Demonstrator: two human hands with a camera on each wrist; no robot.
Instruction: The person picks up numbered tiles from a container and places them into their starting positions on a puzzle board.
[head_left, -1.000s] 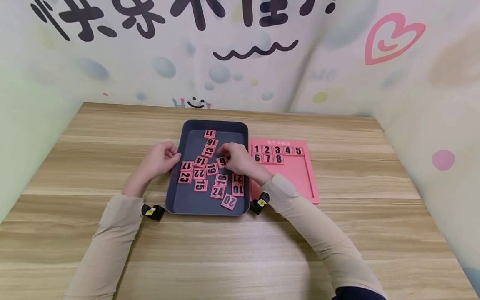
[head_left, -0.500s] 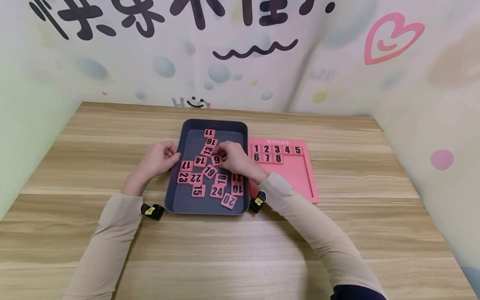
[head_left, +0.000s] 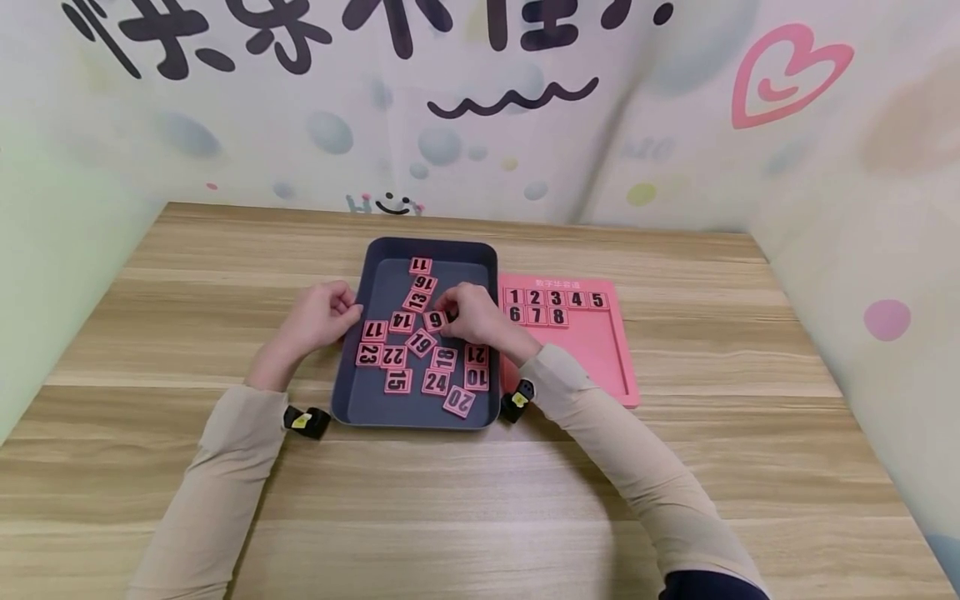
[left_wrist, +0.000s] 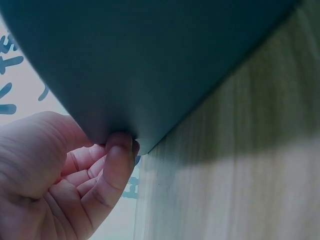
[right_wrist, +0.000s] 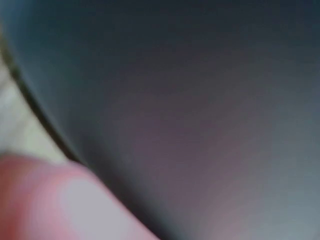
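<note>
A dark grey tray (head_left: 375, 404) holds several pink number tiles, lying at various angles. My right hand (head_left: 480, 317) reaches over the tray's right rim and pinches the tile marked 9 (head_left: 433, 322) at its right side. Just left of it lie the 13 tile (head_left: 416, 301) and the 14 tile (head_left: 402, 322), with the 19 tile (head_left: 422, 342) below. My left hand (head_left: 318, 317) grips the tray's left rim between thumb and fingers; the left wrist view shows the fingertips against the tray's outer wall (left_wrist: 150, 75). The right wrist view is blurred, with only part of the hand (right_wrist: 75, 205) visible.
Right of the tray, partly behind the right forearm, lies a pink puzzle board (head_left: 585, 358). Tiles 1 to 5 fill its top row, and 6, 7 and 8 start the second. Both stand on a wooden table (head_left: 450, 517) before a printed wall cloth (head_left: 300, 167).
My right hand has shifted left with the 9 tile, then slightly back right; the tile has turned a little. The 19, 22 and 15 tiles have moved. My left hand stays put.
</note>
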